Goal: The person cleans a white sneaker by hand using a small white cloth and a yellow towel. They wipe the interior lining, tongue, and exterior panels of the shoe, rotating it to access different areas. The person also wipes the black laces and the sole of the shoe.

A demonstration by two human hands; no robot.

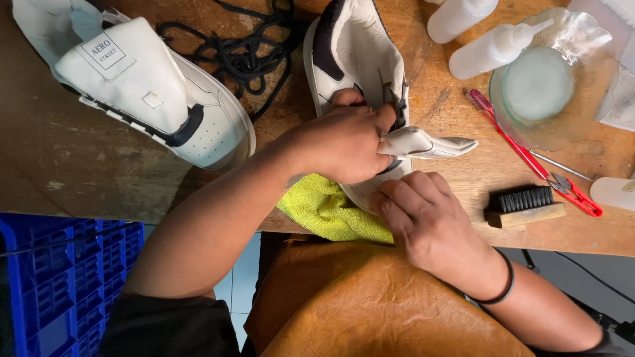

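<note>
Two white leather sneakers (360, 79) lie unlaced on the worn wooden table (86, 165), black laces (245, 49) piled far left; cleaning seems underway, not finished. Left hand (344, 142) pinches the centre sneaker's tongue (423, 143); right hand (423, 218) presses its toe over a yellow-green cloth (324, 211). Far left sneaker (152, 86) bears a square white label; two white squeeze bottles (476, 33) stand far right.

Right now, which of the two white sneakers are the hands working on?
The sneaker at centre, under both hands, left hand pulling its tongue; the other sneaker lies untouched, far left.
</note>
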